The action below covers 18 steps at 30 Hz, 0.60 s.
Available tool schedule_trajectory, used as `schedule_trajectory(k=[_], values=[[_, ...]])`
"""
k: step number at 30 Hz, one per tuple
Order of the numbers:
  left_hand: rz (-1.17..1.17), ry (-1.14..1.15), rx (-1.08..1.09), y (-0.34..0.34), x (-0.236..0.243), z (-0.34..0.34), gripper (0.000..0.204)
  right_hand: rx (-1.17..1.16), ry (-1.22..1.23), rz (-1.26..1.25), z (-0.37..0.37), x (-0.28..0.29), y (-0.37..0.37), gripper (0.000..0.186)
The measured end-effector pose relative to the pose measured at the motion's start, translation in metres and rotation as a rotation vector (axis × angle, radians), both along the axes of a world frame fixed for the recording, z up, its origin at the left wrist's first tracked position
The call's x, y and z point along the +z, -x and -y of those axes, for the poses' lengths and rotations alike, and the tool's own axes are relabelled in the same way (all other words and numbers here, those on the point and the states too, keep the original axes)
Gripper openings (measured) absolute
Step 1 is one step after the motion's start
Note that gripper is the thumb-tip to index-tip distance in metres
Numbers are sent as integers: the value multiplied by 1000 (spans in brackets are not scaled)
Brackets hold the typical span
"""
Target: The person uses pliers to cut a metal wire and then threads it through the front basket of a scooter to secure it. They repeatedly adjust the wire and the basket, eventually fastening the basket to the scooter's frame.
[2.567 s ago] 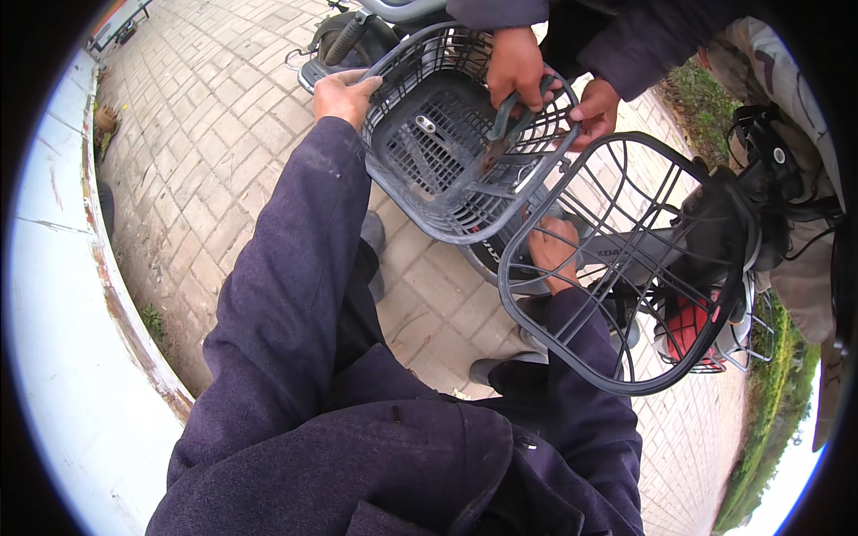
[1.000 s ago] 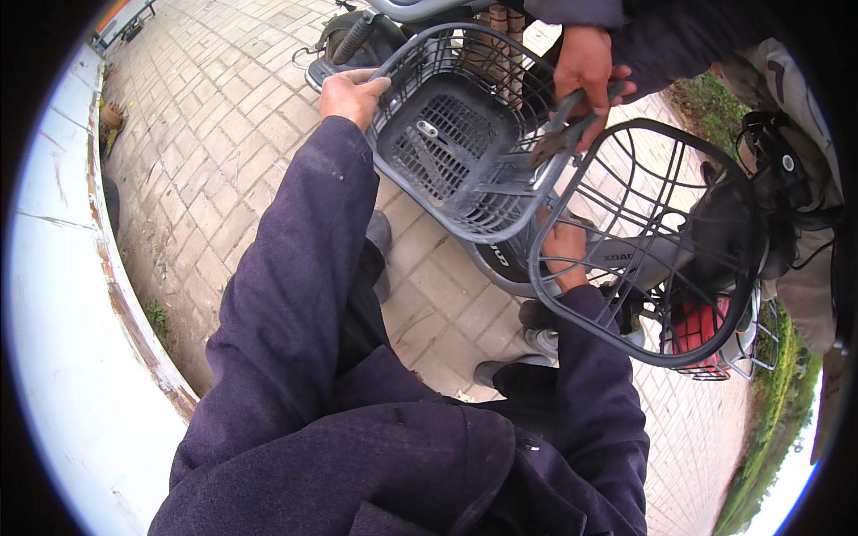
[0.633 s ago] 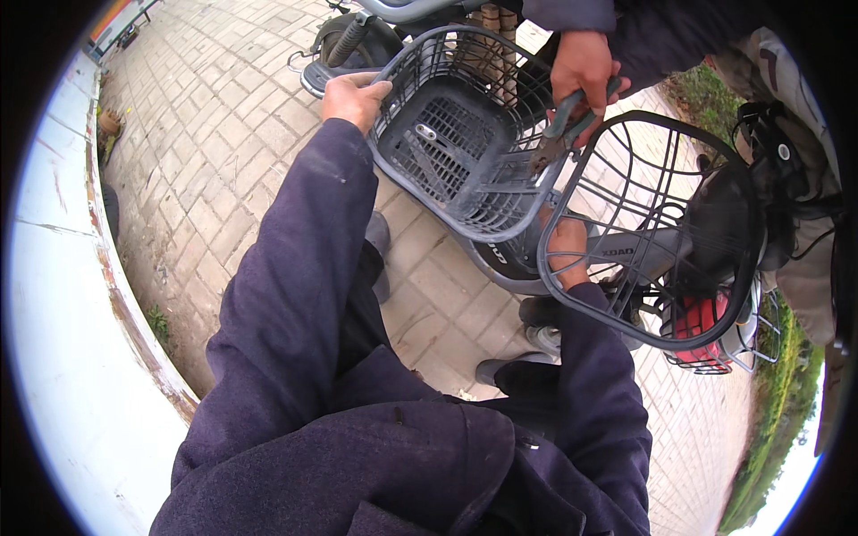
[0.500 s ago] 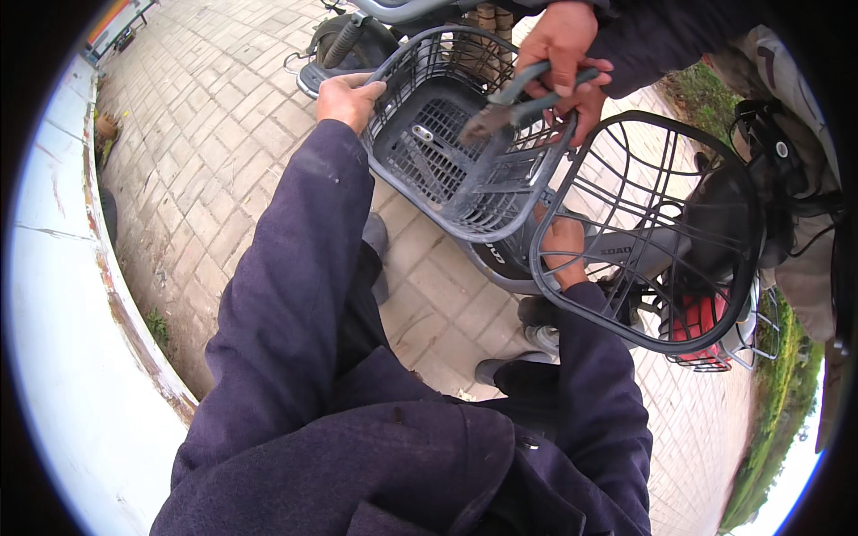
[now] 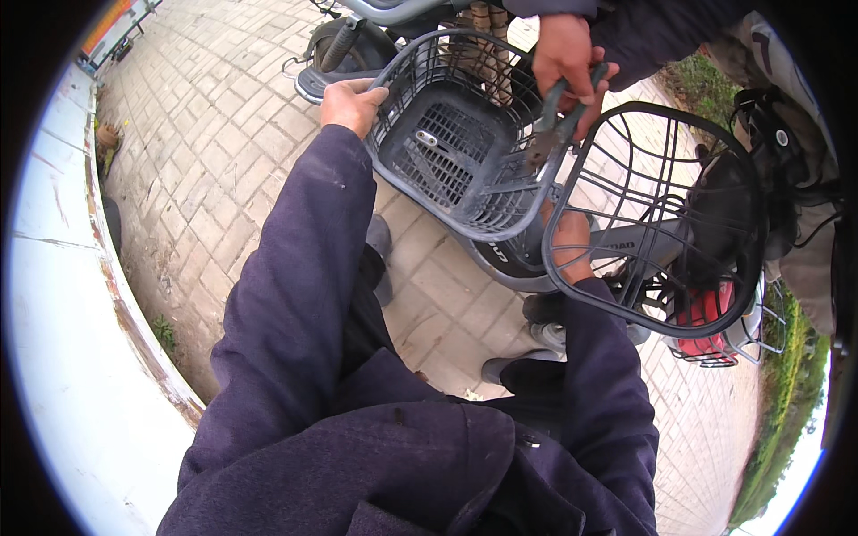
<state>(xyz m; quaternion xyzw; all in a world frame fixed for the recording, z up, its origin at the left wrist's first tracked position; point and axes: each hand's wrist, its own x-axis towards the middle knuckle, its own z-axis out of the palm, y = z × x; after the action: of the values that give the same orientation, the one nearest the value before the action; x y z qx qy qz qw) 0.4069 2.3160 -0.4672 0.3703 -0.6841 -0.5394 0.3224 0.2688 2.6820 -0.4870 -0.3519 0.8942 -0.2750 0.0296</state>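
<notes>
My left hand (image 5: 353,104) is closed on the left rim of a grey plastic bicycle basket (image 5: 393,159), thumb and fingers over its edge. The basket has a slatted floor with a small metal plate in it. My right hand (image 5: 569,241) reaches up beside the basket's lower right corner, behind the bars of a black wire basket (image 5: 633,314). Its fingertips are hidden there. Another person's hands (image 5: 565,55) hold pliers (image 5: 554,105) with grey-green handles. The rusty jaws of the pliers point down at the grey basket's right wall.
A grey scooter (image 5: 514,259) stands under the baskets, with a wheel and spring (image 5: 340,46) at the far left. A red box (image 5: 704,308) sits at the right. Paving bricks (image 5: 206,179) cover the ground. A white panel (image 5: 71,357) runs along the left.
The other person's pliers have moved right and swung from the middle of the grey basket to its right wall. My right hand and the black basket have shifted slightly right in view.
</notes>
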Motion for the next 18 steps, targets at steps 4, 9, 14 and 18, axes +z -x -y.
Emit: schedule_trajectory(k=[4,9,14,18], values=[[-59,-105,-35,0,3,0,30,-10,-68,33,0,4,1,45],[-42,-78,-43,-1,10,-5,27,8,69,21,4,7,-1,47],[-48,-119,-58,-2,12,-7,27,8,-39,12,3,8,-1,45],[34,-55,-47,-2,9,-6,27,8,63,13,3,5,0,45]])
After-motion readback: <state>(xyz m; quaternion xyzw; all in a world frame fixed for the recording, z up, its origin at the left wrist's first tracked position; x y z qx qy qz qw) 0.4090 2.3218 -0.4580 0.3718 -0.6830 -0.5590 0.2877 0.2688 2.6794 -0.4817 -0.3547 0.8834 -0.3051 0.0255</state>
